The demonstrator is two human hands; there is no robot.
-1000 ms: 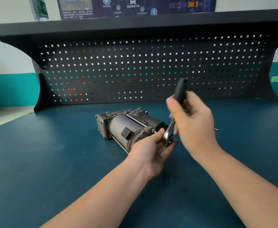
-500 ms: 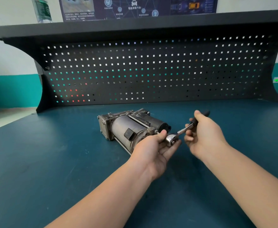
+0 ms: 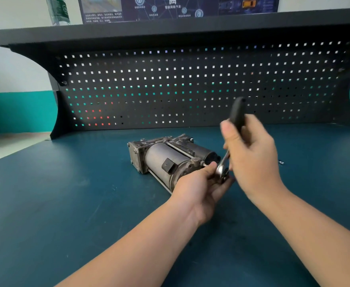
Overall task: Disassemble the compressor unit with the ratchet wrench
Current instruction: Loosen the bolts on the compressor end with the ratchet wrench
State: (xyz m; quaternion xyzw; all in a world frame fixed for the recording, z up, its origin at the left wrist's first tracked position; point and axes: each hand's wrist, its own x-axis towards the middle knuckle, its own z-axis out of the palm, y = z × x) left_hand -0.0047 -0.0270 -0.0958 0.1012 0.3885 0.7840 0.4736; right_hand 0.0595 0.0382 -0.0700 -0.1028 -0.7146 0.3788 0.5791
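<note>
Near the middle of the workbench [image 3: 45, 204], the compressor unit [image 3: 165, 160] is lying. My right hand [image 3: 252, 160], gripping the ratchet wrench [image 3: 223, 162], is swinging its handle back upright from its low position half a second ago, another loosening stroke; my left hand [image 3: 199, 189] is pinching the wrench head steady.

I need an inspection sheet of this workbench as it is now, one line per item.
Surface: dark teal bench top, looks clean.
Job's things: compressor unit lies on its side; ratchet wrench, handle raised, head at the unit's near end.
Clutter: small metal part lies on the bench to the right.
Hands: left hand holds the wrench head at the unit; right hand grips the handle.
Cables: nothing seen.
Surroundings: black pegboard with no tools hung, bottle on the shelf, poster on the wall.
</note>
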